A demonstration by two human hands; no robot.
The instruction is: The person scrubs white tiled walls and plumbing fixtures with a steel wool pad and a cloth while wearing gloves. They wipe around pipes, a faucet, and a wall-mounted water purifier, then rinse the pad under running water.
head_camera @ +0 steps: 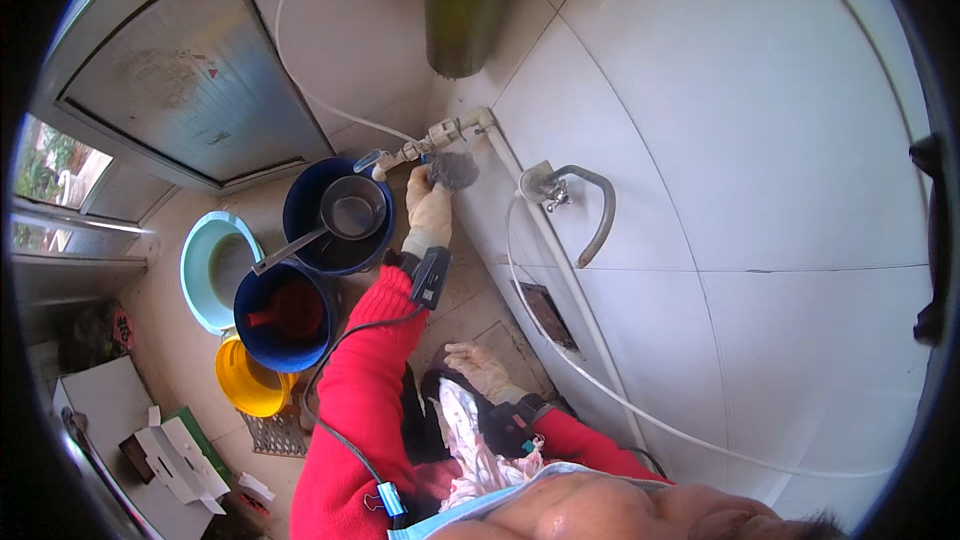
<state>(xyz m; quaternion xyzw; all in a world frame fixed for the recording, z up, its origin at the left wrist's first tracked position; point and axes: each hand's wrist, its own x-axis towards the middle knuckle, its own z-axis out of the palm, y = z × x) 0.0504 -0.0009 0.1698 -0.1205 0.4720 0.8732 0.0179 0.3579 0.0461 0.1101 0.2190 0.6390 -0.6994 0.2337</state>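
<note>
My left hand point(429, 211), in a pale glove, is raised beside the tap end of a white plastic pipe point(444, 133). Its fingers are closed on a grey scouring pad point(454, 170), which hangs just under the pipe by the tiled wall. Whether the pad touches the pipe, I cannot tell. My right hand point(481, 370), gloved too, is low near my knees, fingers spread and holding nothing. Left of the tap stands a dark blue bucket point(294, 191) with a long-handled metal ladle point(352, 208) lying across it. A second blue bucket point(327, 349) holds a red dipper point(289, 309).
A turquoise basin point(196, 277) and a yellow bucket point(240, 390) stand further left, near a metal-framed door point(187, 75). A grey curved spout point(609, 202) juts from the wall. A thin white hose point(559, 349) droops along it. An opened carton point(176, 457) lies lower left.
</note>
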